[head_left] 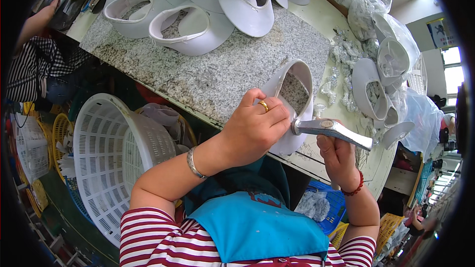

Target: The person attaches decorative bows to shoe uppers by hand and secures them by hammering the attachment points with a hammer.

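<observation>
In my left hand (257, 127), fingers closed at its near rim, is a white piece (305, 76) with an oval opening, like a shoe upper or a visor. It stands tilted at the near edge of the granite slab (237, 64). My right hand (340, 157) is closed round the handle of a metal hammer (331, 128), the handle mostly hidden by the fingers. The round face of the hammer is right at the piece's rim beside my left fingertips; whether it touches cannot be told. Similar white pieces (195, 34) are heaped on the slab's far side.
At the right of the table (316, 155) lie clear plastic scraps (341, 59) and more white pieces (368, 89), some in plastic bags. A tall white perforated basket (106, 148) stands left, a blue basket (334, 207) below right. Another person's arm (39, 22) reaches in at far left.
</observation>
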`<action>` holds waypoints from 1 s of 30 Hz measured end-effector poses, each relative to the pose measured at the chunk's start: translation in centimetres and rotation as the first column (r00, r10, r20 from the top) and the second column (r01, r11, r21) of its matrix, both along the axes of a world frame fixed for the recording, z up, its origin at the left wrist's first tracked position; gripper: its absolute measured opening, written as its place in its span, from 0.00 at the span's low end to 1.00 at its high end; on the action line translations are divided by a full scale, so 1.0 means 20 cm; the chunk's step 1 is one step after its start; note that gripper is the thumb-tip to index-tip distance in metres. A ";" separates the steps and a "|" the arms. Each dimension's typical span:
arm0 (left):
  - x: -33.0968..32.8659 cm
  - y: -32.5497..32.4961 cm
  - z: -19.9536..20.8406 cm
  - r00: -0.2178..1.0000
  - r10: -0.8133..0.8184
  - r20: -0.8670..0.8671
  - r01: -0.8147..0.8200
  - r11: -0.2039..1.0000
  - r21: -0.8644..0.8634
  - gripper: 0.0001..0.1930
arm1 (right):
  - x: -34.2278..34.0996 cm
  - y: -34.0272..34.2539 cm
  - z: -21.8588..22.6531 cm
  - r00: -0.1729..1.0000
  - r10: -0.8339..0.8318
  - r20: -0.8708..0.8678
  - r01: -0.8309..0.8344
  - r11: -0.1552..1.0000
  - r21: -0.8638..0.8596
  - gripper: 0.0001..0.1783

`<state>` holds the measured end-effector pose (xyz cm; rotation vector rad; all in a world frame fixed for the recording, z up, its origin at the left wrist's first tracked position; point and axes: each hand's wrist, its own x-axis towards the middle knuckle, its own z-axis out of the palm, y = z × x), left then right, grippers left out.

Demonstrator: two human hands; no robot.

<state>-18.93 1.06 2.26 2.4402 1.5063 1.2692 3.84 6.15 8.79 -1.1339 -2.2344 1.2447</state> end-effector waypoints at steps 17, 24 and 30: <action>-0.01 0.03 0.05 0.994 -0.024 -0.107 0.023 1.000 -0.006 0.08 | 0.03 -0.01 -0.01 0.995 -0.091 -0.036 0.083 0.981 -0.175 0.14; -0.03 0.03 0.03 0.998 -0.058 -0.010 0.057 0.997 -0.060 0.07 | 0.03 -0.01 -0.05 0.995 -0.082 -0.056 0.072 0.985 -0.155 0.13; -0.03 0.03 0.02 0.999 -0.041 0.012 0.042 0.997 -0.065 0.05 | -0.02 -0.01 0.00 0.990 0.117 0.085 -0.135 0.956 0.261 0.14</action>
